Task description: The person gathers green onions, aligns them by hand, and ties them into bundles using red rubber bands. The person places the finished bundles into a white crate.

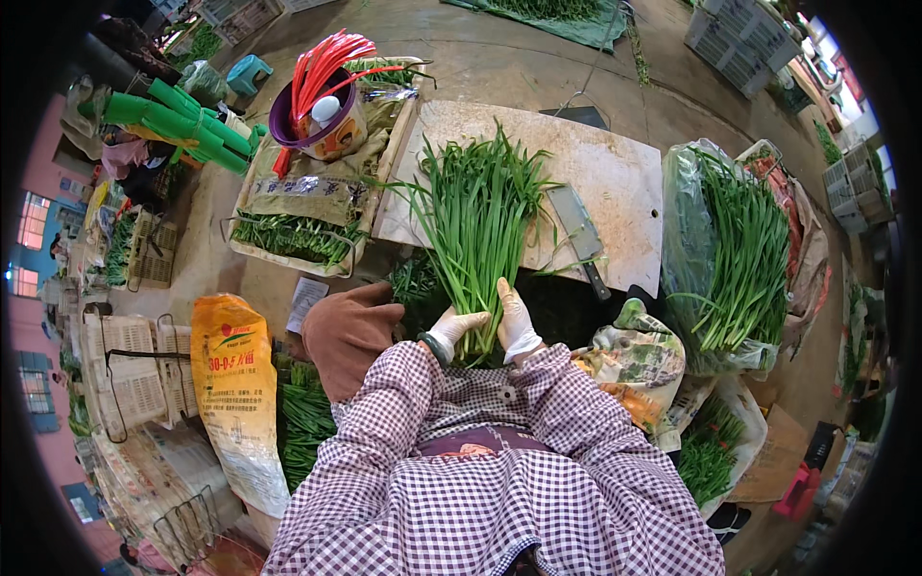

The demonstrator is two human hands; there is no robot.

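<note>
Both my hands wear thin white gloves and grip one thick bunch of long green leafy stalks, which look like garlic chives (484, 209). My left hand (455, 328) wraps the lower stalks from the left, with a dark bangle at its wrist. From the right, my right hand (516, 315) presses against the same stalks, thumb up. The leaf tips fan out over a worn white board (612, 180), while the stalk ends hang near my lap. Just right of the bunch, a cleaver (578, 225) lies on the board, its black handle past the near edge.
Left of the board, a crate (338, 261) of greens bears a purple bucket (328, 115) with red strips. A plastic-lined crate of chives (742, 252) stands at right. A yellow sack (234, 381) is at lower left. Farther off are a blue stool (248, 74) and stacked crates (742, 43).
</note>
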